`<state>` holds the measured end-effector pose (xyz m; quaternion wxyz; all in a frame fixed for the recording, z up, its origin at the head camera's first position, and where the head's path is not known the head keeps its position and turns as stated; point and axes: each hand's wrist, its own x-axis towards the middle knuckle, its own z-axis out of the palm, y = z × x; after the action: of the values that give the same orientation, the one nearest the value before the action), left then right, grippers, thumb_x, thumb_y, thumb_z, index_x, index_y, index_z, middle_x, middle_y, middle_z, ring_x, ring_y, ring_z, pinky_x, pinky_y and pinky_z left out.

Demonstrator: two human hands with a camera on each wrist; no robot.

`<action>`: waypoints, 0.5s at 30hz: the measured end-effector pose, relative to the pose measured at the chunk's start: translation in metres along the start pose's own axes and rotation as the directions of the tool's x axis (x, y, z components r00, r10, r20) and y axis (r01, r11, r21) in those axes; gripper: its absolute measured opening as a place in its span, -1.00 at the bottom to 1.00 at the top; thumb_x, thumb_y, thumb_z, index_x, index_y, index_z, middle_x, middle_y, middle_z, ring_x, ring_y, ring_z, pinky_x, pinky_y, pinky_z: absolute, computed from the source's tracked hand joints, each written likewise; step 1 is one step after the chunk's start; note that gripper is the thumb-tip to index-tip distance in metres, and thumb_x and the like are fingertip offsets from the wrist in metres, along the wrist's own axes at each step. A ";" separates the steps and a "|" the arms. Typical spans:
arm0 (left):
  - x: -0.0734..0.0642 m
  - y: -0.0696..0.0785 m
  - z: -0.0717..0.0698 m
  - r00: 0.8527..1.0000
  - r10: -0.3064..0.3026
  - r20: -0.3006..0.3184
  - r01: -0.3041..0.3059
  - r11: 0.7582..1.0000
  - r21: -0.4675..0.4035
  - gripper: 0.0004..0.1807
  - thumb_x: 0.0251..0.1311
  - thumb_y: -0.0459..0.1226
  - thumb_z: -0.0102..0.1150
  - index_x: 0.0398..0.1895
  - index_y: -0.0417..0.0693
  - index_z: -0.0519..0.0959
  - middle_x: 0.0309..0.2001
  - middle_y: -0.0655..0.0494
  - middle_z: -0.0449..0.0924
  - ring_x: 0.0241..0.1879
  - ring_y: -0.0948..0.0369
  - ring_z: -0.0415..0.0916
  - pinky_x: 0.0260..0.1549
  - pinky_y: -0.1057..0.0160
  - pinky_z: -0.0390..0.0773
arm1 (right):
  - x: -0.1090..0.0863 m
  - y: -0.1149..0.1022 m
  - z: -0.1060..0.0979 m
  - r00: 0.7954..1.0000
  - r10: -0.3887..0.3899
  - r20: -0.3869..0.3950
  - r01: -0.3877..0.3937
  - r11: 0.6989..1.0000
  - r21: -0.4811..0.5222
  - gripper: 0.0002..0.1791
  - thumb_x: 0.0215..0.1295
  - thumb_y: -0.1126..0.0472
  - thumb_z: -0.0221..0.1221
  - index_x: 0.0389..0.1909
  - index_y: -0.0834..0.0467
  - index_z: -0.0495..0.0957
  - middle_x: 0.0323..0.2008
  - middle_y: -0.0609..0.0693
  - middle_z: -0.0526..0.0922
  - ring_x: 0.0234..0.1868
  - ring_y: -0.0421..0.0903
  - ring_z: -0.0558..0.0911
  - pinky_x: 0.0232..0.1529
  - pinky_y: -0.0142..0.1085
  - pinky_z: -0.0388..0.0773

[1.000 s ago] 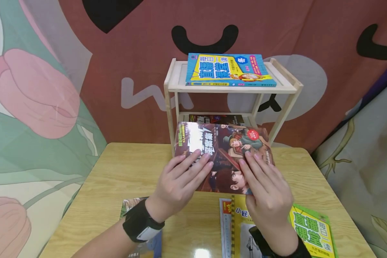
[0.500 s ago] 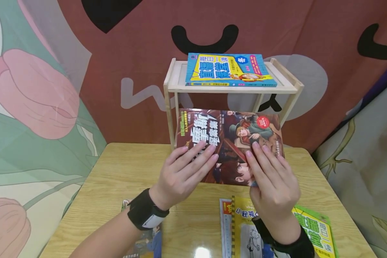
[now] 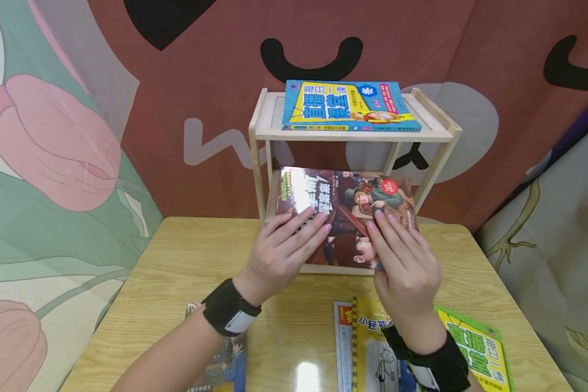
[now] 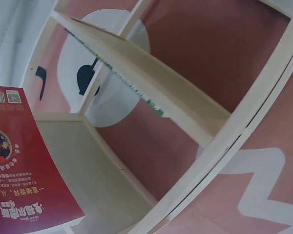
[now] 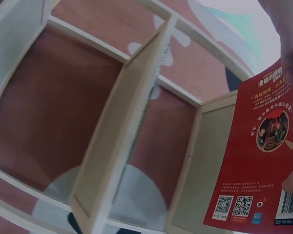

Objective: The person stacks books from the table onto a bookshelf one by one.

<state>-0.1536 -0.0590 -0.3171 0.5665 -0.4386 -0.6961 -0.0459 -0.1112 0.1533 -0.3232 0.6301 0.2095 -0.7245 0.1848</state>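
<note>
A dark brown-red paperback book (image 3: 343,218) with illustrated figures on its cover is held in both hands, in front of and over the lower tier of a pale wooden shelf (image 3: 353,136). My left hand (image 3: 274,253) grips its near left part, fingers laid across the cover. On the near right part my right hand (image 3: 408,264) grips it likewise. In the right wrist view a thumb (image 5: 292,181) presses the red back cover (image 5: 256,161) from below. The left wrist view shows the same red back cover (image 4: 27,170) beside the shelf boards.
On the shelf's top tier lies a blue and yellow book (image 3: 348,106). The table (image 3: 176,261) bears a yellow book (image 3: 372,348), a green and yellow book (image 3: 477,348) at right, and a blue-toned book (image 3: 225,367) partly under the left forearm. A patterned cloth (image 3: 210,65) hangs behind.
Both hands have carried the book forward, away from me, toward the shelf, with a brief shift right and back left. The dark book seen earlier on the lower tier is now hidden behind it.
</note>
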 end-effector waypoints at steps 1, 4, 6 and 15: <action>-0.001 0.000 0.001 1.000 -0.014 0.028 0.014 1.000 -0.001 -0.65 0.32 -0.37 0.01 0.13 -0.04 0.56 0.14 0.07 0.55 0.18 0.15 0.48 0.16 0.14 0.44 | -0.001 0.002 0.002 1.000 0.001 0.009 -0.001 1.000 -0.002 -0.66 0.18 0.43 0.01 -0.11 0.22 0.68 -0.08 0.10 0.69 -0.05 0.11 0.67 0.11 -0.08 0.47; -0.004 0.000 0.007 0.993 -0.054 0.101 0.055 0.998 -0.003 -0.63 0.31 -0.37 0.03 0.17 -0.02 0.53 0.17 0.10 0.52 0.19 0.18 0.47 0.14 0.16 0.45 | -0.006 0.008 0.008 0.999 0.011 0.041 -0.011 1.000 -0.007 -0.64 0.17 0.45 0.01 -0.11 0.21 0.68 -0.07 0.09 0.69 -0.05 0.10 0.67 0.05 -0.02 0.48; -0.006 0.001 0.010 0.988 -0.076 0.132 0.078 0.997 -0.014 -0.60 0.27 -0.38 0.09 0.18 -0.02 0.52 0.16 0.11 0.53 0.18 0.19 0.48 0.12 0.17 0.47 | -0.009 0.012 0.012 0.998 0.019 0.068 -0.019 1.000 -0.005 -0.62 0.16 0.47 -0.01 -0.09 0.20 0.68 -0.06 0.09 0.69 -0.04 0.10 0.67 0.04 0.02 0.47; -0.018 0.002 0.027 0.955 -0.137 0.263 0.164 0.983 -0.086 -0.52 0.18 -0.43 0.15 0.20 -0.02 0.50 0.18 0.10 0.52 0.20 0.18 0.45 0.21 0.14 0.39 | -0.029 0.029 0.025 0.973 0.050 0.225 -0.048 0.999 -0.012 -0.51 0.10 0.52 -0.11 -0.03 0.21 0.65 -0.02 0.12 0.66 0.02 0.12 0.64 0.09 0.05 0.47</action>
<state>-0.1725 -0.0523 -0.3422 0.4424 -0.4163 -0.7913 -0.0691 -0.1439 0.1664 -0.3553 0.5400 0.2092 -0.7967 0.1730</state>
